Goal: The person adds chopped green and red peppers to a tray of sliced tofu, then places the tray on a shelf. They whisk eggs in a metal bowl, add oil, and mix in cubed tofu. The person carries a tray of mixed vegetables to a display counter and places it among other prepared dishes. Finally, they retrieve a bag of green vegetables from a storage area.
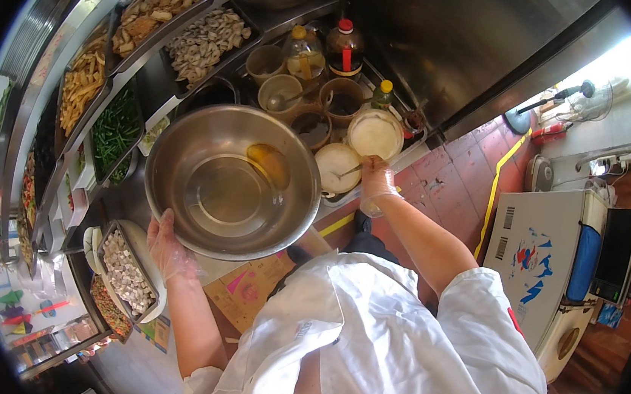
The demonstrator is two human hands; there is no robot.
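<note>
A large stainless steel bowl [225, 188] is in front of me, with a glossy yellow-orange patch [268, 164] on its inner wall. My left hand [170, 251], in a clear plastic glove, grips the bowl's near-left rim. My right hand [377, 181], gloved too, is closed around the handle of a metal spoon [350, 170]. The spoon's head rests in an open tub of white granular seasoning [332, 171]. Just beyond it stands a second tub of white powder [375, 137]. What exactly the yellow-orange patch is, I cannot tell.
Behind the bowl are tubs of dark liquid [342, 101], a red-capped bottle [344, 49] and a yellow-capped bottle [305, 53]. Trays of chopped greens [114, 135], sliced food [207, 44] and pale cubes [127, 270] line the left. A white box [534, 263] stands at right.
</note>
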